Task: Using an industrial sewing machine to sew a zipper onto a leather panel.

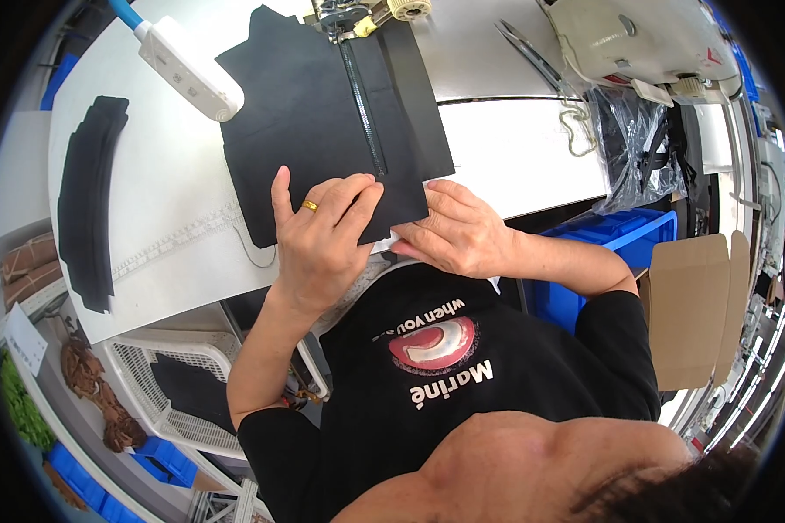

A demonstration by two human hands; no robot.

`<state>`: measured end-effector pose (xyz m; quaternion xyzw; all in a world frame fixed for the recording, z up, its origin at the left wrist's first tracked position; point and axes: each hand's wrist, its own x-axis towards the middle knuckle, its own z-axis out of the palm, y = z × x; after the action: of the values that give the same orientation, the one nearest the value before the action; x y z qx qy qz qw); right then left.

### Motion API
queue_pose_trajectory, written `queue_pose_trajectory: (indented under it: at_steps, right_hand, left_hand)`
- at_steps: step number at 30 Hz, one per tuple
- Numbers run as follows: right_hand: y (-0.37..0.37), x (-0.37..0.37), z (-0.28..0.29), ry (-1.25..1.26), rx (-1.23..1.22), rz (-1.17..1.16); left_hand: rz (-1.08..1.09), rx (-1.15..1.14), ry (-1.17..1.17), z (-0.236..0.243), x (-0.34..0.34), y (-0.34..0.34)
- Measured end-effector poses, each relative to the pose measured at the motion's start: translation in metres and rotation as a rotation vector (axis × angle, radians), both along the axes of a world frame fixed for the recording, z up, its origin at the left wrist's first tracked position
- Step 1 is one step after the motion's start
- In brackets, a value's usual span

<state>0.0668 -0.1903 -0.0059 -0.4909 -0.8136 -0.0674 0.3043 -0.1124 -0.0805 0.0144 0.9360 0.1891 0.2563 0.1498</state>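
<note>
A black fabric panel (296, 122) with a dark metal-toothed zipper (364, 113) running lengthwise lies on the white table under the sewing machine's presser foot (340, 33). My left hand (323, 222), with a gold ring, is on the panel's near edge; its fingers bend onto the cloth beside the zipper's near end, the little finger sticks out, and the thumb is hidden. At the near right corner my right hand (453, 231) pinches the fabric edge. A bit of white material (387, 242) shows between the hands, its kind unclear.
A stack of black fabric strips (92, 200) lies at left, below a white device (192, 74) on a blue cable. Tweezers (532, 57) and a plastic bag (641, 144) are at right. A white basket (170, 383), blue crate (615, 231) and cardboard box (693, 309) flank me.
</note>
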Motion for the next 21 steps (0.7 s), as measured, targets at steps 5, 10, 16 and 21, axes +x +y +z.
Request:
queue_pose_trajectory:
  at_steps: [5,10,16,21]
  right_hand:
    - [-0.002,0.011,0.017,0.160,-0.100,0.159]
    - [0.016,0.034,0.038,0.170,-0.185,-0.014]
    - [0.045,0.035,0.022,0.009,-0.167,0.098]
    - [0.043,0.036,0.024,-0.059,-0.178,0.121]
  left_hand:
    - [-0.004,-0.019,0.118,0.005,-0.005,-0.007]
    - [0.052,0.150,0.113,-0.003,-0.004,-0.015]
    - [0.061,0.129,0.080,-0.006,-0.007,-0.017]
    - [-0.080,-0.030,-0.004,0.009,-0.002,0.016]
